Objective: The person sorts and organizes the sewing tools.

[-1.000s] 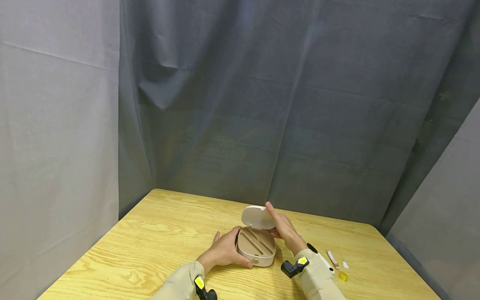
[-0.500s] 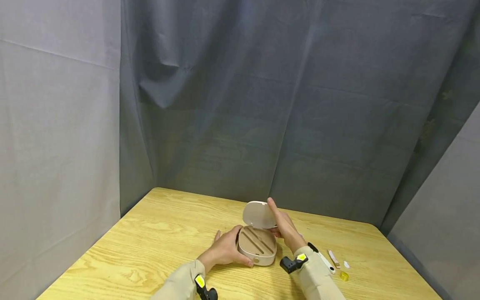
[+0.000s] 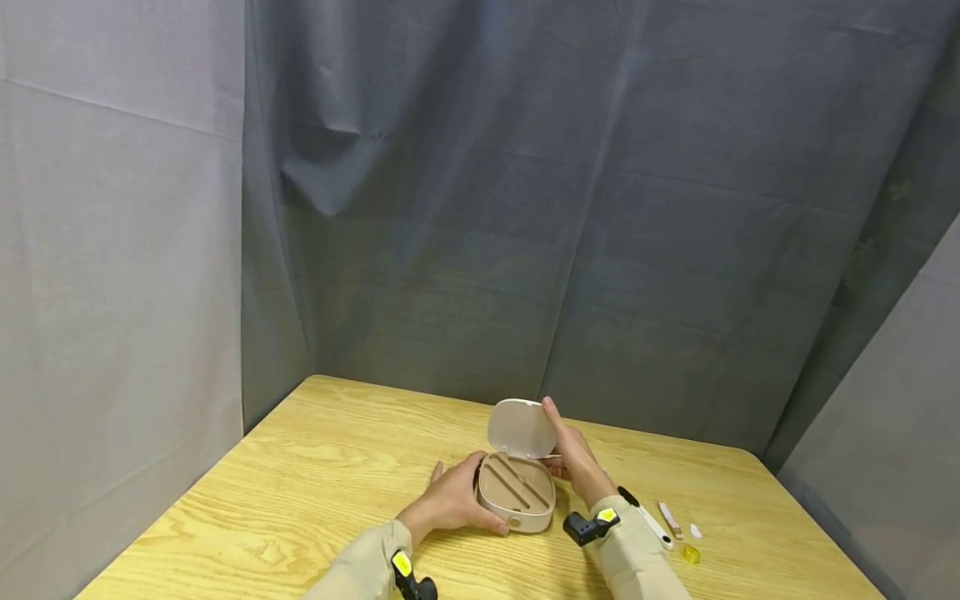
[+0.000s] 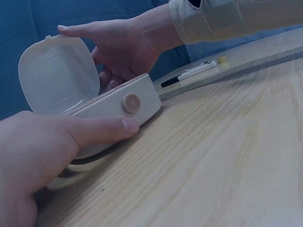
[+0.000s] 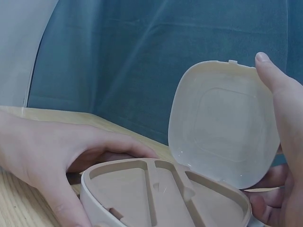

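Note:
A white rounded box point(image 3: 527, 522) with a beige divided tray point(image 5: 124, 187) inside stands on the table. Its hinged translucent lid point(image 3: 521, 429) is raised nearly upright at the back. My left hand point(image 3: 450, 498) grips the box's left side, thumb along the front wall below a round beige button point(image 4: 131, 102). At the lid's right edge is my right hand point(image 3: 576, 462), its thumb on the rim and its other fingers curled behind and beside the box. In the right wrist view the tray's compartments point(image 5: 168, 191) hold nothing.
Right of the right sleeve point(image 3: 633, 554) lie a slim white item with a black end point(image 3: 654, 522), a small pinkish-white strip point(image 3: 670, 518), a white scrap point(image 3: 696, 530) and a yellow translucent ring point(image 3: 691, 554). Grey curtains point(image 3: 450, 208) hang behind the wooden table point(image 3: 300, 483).
The lid has swung up and back to a steeper angle, my right hand rising slightly with it. My left hand keeps its grip on the box.

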`<state>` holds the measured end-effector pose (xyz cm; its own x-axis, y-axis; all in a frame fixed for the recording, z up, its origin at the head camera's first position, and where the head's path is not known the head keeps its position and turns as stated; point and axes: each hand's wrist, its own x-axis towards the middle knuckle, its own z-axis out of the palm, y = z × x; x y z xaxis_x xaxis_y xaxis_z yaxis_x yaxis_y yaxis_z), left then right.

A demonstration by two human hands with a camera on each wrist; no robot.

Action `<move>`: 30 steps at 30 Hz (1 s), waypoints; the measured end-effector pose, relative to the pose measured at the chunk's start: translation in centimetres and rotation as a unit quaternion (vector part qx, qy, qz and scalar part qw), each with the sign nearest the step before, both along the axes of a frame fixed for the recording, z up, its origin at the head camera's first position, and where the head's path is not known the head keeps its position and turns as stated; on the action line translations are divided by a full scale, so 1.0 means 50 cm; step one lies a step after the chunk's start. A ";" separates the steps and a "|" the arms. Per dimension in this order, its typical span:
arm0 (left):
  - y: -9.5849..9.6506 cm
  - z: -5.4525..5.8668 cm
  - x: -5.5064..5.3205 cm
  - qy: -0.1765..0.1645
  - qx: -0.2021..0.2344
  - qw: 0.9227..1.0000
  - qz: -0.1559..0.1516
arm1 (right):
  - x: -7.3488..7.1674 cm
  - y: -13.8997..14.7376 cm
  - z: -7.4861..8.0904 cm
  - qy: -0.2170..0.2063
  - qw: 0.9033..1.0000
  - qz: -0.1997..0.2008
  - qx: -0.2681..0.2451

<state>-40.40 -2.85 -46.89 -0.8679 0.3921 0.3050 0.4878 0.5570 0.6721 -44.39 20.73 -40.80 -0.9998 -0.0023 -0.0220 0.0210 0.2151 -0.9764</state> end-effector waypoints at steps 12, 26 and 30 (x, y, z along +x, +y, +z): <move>-0.001 -0.003 0.002 0.004 0.009 1.000 -0.005 | -0.001 0.003 -0.005 -0.018 1.000 -0.008 -0.018; -0.007 0.004 0.013 0.000 0.014 1.000 -0.005 | -0.007 -0.001 -0.021 -0.020 0.999 -0.017 -0.047; -0.009 0.003 0.012 0.006 0.018 1.000 -0.012 | -0.009 -0.002 -0.024 -0.022 0.998 -0.024 -0.058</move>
